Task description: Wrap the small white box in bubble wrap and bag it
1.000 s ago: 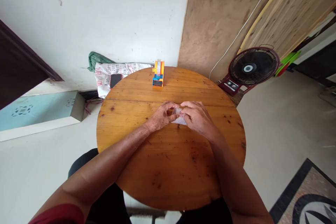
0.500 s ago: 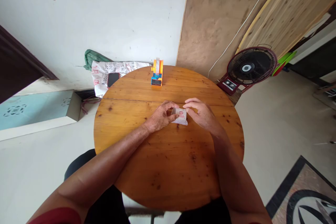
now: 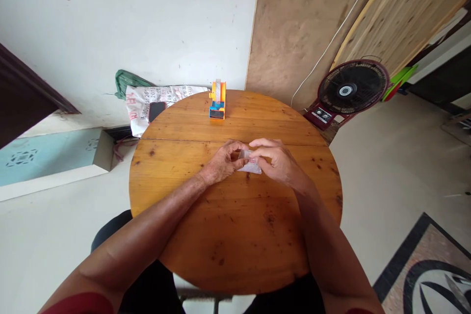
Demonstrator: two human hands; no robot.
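A small clear plastic packet (image 3: 250, 167) with a whitish body and red print lies on the round wooden table (image 3: 235, 221). From its left side my left hand (image 3: 226, 161) grips it between thumb and fingers. My right hand (image 3: 274, 158) reaches over it from the right, its fingers apart and the tips on or just above the top, covering most of the print. Whether the right fingers pinch any of the plastic is too small to make out.
An orange and blue tape dispenser (image 3: 218, 101) stands near the table's far edge. Behind the left rim are a white printed sack (image 3: 138, 108) and a dark phone-like object (image 3: 157, 110). A dark red fan (image 3: 346, 89) stands beyond the table on the right.
My right hand has moved left over the packet, and its fingers now cover the red print. My left hand keeps its grip. The view has shifted slightly.
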